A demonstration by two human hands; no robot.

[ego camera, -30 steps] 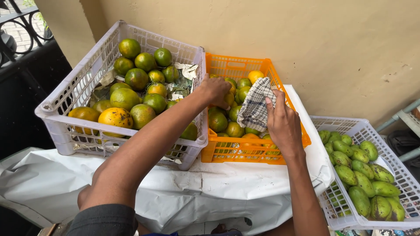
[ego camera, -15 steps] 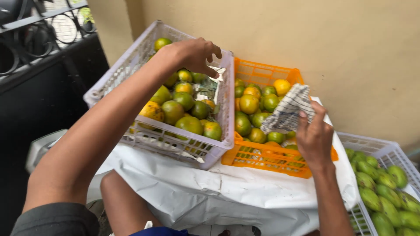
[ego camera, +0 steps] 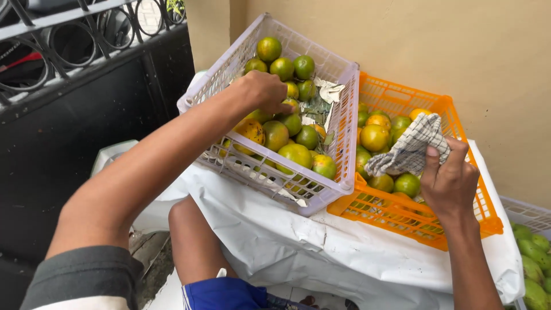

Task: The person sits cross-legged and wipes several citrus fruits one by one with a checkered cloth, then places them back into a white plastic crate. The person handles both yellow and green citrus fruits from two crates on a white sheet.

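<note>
Under my left grip (ego camera: 265, 92) the pale lilac crate (ego camera: 344, 138) is moulded plastic lattice, smooth with a dull sheen, and the citrus fruits (ego camera: 295, 154) in it have finely pebbled, slightly glossy skin. My right grip (ego camera: 450, 181) pinches a checked cloth (ego camera: 410, 146), woven and matt. Below that grip the orange crate (ego camera: 402, 215) is the same smooth plastic. Beneath both, the white sheet (ego camera: 298, 247) looks creased and faintly shiny. Left of my left grip, the black railing (ego camera: 86, 51) is painted metal.

The worktop (ego camera: 344, 258) is covered by a crumpled white plastic sheet. A pale lilac crate (ego camera: 344, 115) and an orange crate (ego camera: 402, 218) are set on it, side by side and touching, against the wall.
</note>
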